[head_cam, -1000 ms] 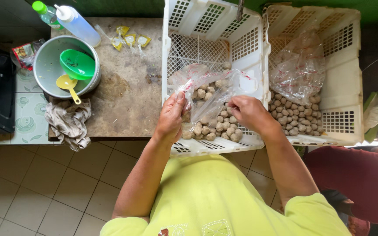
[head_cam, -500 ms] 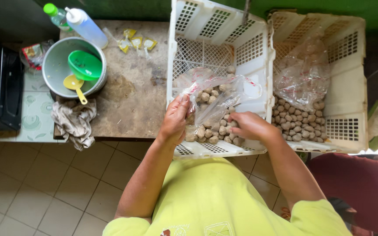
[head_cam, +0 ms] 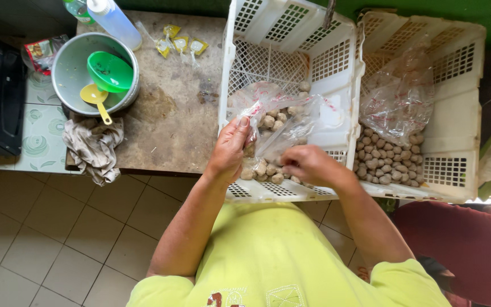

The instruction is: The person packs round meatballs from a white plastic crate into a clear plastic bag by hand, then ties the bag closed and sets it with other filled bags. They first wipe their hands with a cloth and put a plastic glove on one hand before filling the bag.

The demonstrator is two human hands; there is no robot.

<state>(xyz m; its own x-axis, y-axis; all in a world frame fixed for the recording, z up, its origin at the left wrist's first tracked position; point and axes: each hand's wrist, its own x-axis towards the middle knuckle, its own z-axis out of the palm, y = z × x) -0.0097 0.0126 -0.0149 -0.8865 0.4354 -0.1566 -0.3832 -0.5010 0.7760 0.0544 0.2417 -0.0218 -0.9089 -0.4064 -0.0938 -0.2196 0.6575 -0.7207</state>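
Lowered since before, right hand (head_cam: 308, 165) dips among balls (head_cam: 268, 169); left hand (head_cam: 231, 149) pinches bag (head_cam: 279, 113).

Mostly plastic, plus worn wood, metal and cloth.

Your left hand (head_cam: 229, 152) pinches a thin, glossy, crinkled clear plastic bag (head_cam: 279, 122) of matt, rough-skinned beige balls (head_cam: 268, 168); your right hand (head_cam: 308, 165) rests among them. White crate (head_cam: 336, 62) is matt perforated hard plastic, same as the second crate (head_cam: 456, 108) with its own shiny film bag (head_cam: 396, 96). Table top (head_cam: 177, 113) is worn, stained, matt wood. At its left edge: dull metal bowl (head_cam: 66, 74), smooth green plastic scoop (head_cam: 109, 71), yellow plastic spoon (head_cam: 95, 99), rumpled grey cloth (head_cam: 95, 148).
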